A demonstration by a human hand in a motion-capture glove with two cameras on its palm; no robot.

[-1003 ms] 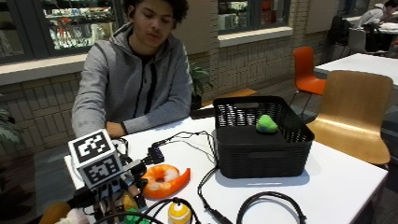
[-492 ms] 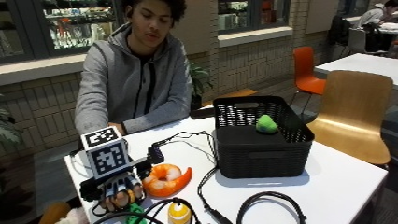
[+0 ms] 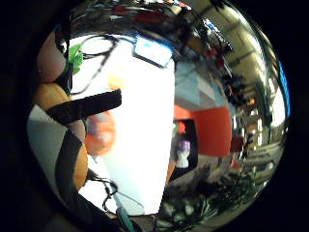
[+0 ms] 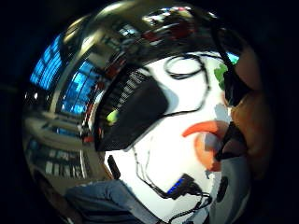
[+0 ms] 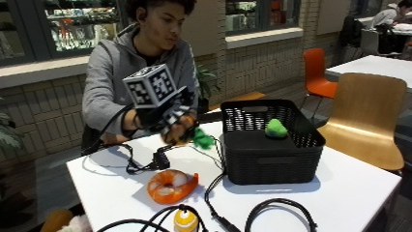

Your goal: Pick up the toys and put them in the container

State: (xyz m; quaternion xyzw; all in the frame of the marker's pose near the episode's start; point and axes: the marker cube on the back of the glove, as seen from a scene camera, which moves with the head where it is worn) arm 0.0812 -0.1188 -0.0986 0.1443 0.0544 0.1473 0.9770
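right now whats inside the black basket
A green toy shows above the black basket rim, resting inside. The walls hide the basket's floor, so anything lower cannot be seen.

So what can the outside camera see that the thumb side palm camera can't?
Only the outside view shows the gloved right hand from outside, raised above the table and holding an orange toy with green leaves, a yellow toy at the near table edge, and the wooden chair. Only the thumb side palm view shows a small black box with a blue light on the table. Both show the black basket with a green toy inside, and the orange shrimp toy on the white table.
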